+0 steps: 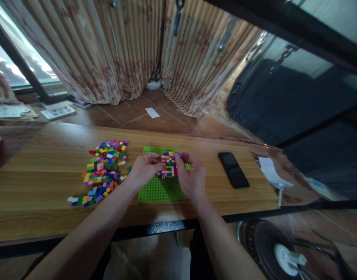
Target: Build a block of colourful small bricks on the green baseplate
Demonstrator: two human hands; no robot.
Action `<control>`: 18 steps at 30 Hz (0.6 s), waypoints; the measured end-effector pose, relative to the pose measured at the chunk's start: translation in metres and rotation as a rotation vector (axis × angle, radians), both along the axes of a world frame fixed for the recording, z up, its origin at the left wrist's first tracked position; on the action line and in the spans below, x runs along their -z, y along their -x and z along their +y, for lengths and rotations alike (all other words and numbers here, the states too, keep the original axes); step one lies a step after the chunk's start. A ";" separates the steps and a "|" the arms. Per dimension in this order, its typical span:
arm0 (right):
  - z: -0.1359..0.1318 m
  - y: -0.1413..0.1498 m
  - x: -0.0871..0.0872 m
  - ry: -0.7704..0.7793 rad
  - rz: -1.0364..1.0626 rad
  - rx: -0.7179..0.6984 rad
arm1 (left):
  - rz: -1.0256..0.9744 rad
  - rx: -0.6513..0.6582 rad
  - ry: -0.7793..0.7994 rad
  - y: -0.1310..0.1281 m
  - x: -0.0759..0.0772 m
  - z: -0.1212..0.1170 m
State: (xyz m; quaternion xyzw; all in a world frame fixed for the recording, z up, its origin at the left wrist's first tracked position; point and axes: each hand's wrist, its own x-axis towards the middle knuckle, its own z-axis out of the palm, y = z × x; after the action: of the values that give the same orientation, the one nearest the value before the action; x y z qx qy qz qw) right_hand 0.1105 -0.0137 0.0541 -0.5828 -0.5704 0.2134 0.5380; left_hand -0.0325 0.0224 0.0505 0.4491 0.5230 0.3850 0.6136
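Note:
A multicoloured stack of small bricks (pixel 169 164) stands on a lime green baseplate (pixel 158 190) in the middle of the wooden table (pixel 44 194). My left hand (pixel 145 169) grips the stack's left side with curled fingers. My right hand (pixel 190 175) holds its right side, thumb and fingertips pinched at the upper right corner of the stack. A spread of loose coloured bricks (pixel 104 171) lies just left of the baseplate, close to my left wrist.
A black phone (pixel 233 169) lies face up to the right of the baseplate. A white paper slip (pixel 272 171) hangs over the table's right end. Curtains (pixel 114 46) and tiled floor lie beyond; a fan (pixel 280 252) sits under the table at right.

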 end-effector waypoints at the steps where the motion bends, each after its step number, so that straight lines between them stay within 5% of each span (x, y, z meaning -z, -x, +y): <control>1: 0.000 -0.001 0.000 0.007 -0.007 -0.011 | 0.000 -0.004 0.007 -0.001 0.000 0.000; 11: 0.002 -0.011 0.006 -0.003 -0.191 -0.115 | -0.049 0.049 -0.048 0.007 0.008 0.001; 18: 0.006 -0.012 0.017 0.099 -0.126 -0.097 | -0.163 0.113 -0.042 0.013 0.015 0.003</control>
State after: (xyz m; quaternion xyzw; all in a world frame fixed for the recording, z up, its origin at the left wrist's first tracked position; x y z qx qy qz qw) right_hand 0.1223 -0.0080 0.0368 -0.5926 -0.6196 0.2300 0.4605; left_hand -0.0458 0.0258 0.0351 0.4578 0.4372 0.3959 0.6652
